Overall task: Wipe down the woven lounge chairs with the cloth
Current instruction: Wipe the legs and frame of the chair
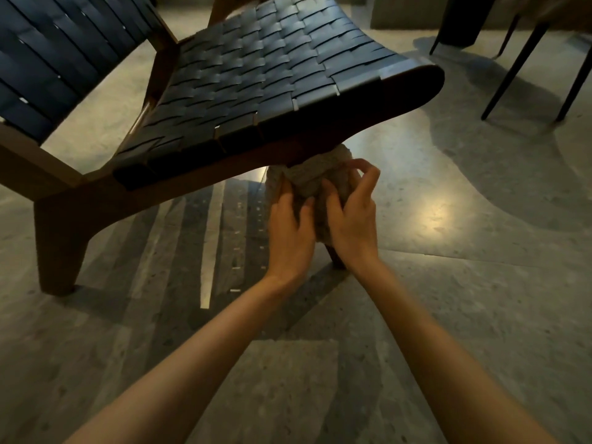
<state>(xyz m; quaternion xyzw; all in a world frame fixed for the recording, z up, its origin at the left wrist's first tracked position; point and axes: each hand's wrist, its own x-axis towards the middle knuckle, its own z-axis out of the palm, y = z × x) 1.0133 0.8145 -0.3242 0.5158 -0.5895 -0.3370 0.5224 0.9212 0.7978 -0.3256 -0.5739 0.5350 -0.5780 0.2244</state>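
Note:
A lounge chair (pixel 256 75) with a dark woven seat and back on a brown wooden frame fills the upper left. A beige cloth (pixel 315 176) is wrapped round the chair's front right leg, just under the seat's front edge. My left hand (pixel 290 232) grips the cloth from the left, thumb on its front. My right hand (pixel 352 216) holds the cloth from the right, its fingers curled and pinching the top of the cloth. Most of that leg is hidden by the cloth and my hands; only its foot (pixel 336 261) shows.
The chair's front left leg (pixel 61 251) stands on the grey speckled stone floor (pixel 448 315). Thin dark legs of other furniture (pixel 512 72) stand at the upper right. A bright light reflection lies on the floor to the right of my hands.

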